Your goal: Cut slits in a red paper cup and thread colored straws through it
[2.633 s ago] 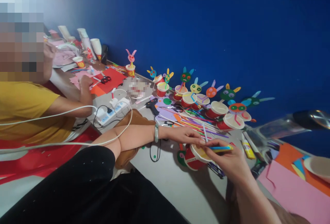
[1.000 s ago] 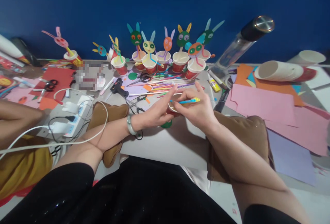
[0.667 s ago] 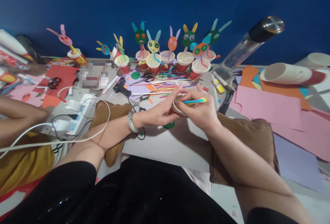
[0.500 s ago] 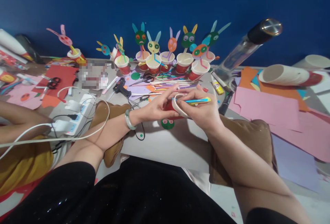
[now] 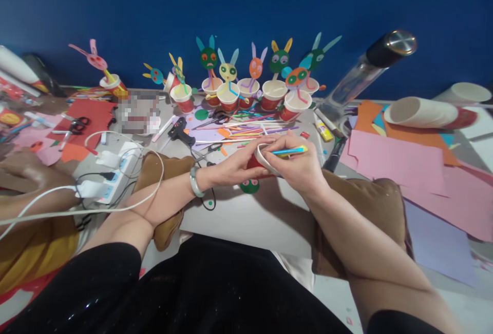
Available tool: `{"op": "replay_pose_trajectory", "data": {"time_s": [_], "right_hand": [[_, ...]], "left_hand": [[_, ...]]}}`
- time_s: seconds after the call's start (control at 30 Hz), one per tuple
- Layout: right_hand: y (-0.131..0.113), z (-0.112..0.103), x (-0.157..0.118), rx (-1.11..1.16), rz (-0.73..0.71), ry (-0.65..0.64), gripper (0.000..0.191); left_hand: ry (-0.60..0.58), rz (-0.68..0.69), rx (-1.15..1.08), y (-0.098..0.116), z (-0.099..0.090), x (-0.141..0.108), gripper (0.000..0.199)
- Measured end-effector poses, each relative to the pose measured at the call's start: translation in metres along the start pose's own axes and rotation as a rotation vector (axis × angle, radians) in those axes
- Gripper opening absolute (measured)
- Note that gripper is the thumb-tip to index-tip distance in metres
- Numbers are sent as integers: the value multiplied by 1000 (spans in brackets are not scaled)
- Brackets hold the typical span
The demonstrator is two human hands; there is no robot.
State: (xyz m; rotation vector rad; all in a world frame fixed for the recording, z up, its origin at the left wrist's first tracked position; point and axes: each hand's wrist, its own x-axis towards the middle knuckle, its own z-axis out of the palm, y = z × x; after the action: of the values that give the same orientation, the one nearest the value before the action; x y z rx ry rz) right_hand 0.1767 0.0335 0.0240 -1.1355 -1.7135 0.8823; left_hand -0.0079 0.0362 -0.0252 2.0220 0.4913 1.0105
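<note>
A red paper cup (image 5: 254,161) with a white rim lies tilted in my left hand (image 5: 241,162), whose fingers are wrapped round its side. My right hand (image 5: 298,164) pinches a slim blue stick with a yellow end (image 5: 287,152) at the cup's mouth. The part of the stick under my fingers is hidden, so I cannot tell whether it touches the cup. Just below the cup, a green paper disc with pink eyes (image 5: 249,187) shows in part.
Several paper cups (image 5: 228,99) with paper bunny faces stand along the blue wall. A glue gun (image 5: 182,131), scissors (image 5: 208,158) and coloured sticks lie before them. A power strip (image 5: 121,170) is left, a glass bottle (image 5: 356,77) and pink paper (image 5: 400,159) right. Another person's arm (image 5: 34,185) is far left.
My hands and the cup have shifted very slightly, with the same hold. At the far left, the other person's hand has come into view near the power strip.
</note>
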Motion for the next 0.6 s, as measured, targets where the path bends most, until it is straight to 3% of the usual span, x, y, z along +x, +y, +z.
{"op": "replay_pose_trajectory", "data": {"time_s": [0.43, 0.6], "right_hand": [[2, -4, 5, 5, 19, -49, 14], [11, -13, 8, 10, 29, -104, 22]], "left_hand": [[61, -28, -52, -1, 3, 1, 71], [82, -110, -57, -5, 3, 3, 72]]}}
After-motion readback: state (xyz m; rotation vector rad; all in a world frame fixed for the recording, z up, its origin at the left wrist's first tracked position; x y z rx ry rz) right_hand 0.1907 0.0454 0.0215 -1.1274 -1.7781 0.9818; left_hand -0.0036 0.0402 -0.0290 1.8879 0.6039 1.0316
